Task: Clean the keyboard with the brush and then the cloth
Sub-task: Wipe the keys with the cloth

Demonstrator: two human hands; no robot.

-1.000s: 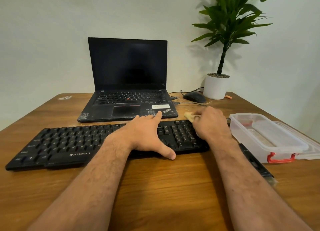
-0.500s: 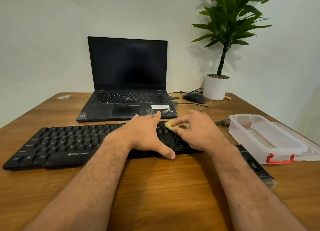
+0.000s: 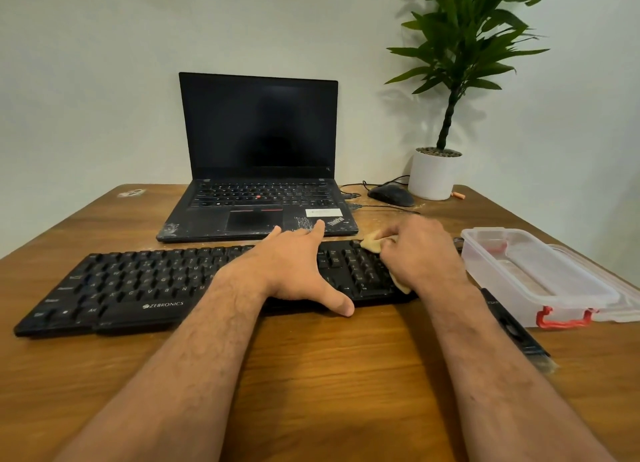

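1. A clear plastic box (image 3: 533, 274) with a red latch stood on the right of the wooden table (image 3: 311, 375). Its contents could not be made out through the cloudy walls. Its clear lid (image 3: 623, 305) lay just beside it on the far right.
2. A white round pot (image 3: 433, 176) at the back right held a green leafy plant (image 3: 464, 39) on a thin stem, with small stones on top of the soil.
3. The left hand (image 3: 294, 271) lay flat on the middle of the black keyboard (image 3: 138, 281), fingers spread and released. Its thumb reached over the near edge onto the table and its fingertips pointed toward the laptop (image 3: 258, 170).
4. The right hand (image 3: 422, 253) was curled around a yellowish cloth (image 3: 372, 244) and pressed it on the keys at the keyboard's right end. Cloth showed beyond the fingers and again under the heel of the hand.
5. The brush (image 3: 516, 326), flat and black with pale bristles at its near end, lay on the table between the right forearm and the box, untouched.
6. The keyboard was long, low and matte. The open laptop behind it had a dark screen and white scuffs on its palm rest.
7. A dark rounded mouse (image 3: 391, 195) with a thin cable sat near the pot.
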